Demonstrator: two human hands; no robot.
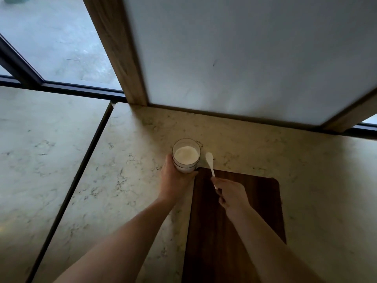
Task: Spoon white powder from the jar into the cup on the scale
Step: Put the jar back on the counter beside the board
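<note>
An open glass jar (pixel 186 155) of white powder stands on the marble counter, just beyond the far left corner of a dark wooden board. My left hand (pixel 175 177) wraps around the jar's near side. My right hand (pixel 231 194) pinches the handle of a white plastic spoon (pixel 210 164) over the board. The spoon's bowl points away from me and lies just right of the jar, outside it. No cup or scale is in view.
The dark wooden board (pixel 244 221) lies on the pale marble counter (pixel 126 180). A frosted panel in a wooden frame (pixel 234 58) rises close behind the jar. A dark seam (pixel 81 166) divides the counter at left, with a window behind.
</note>
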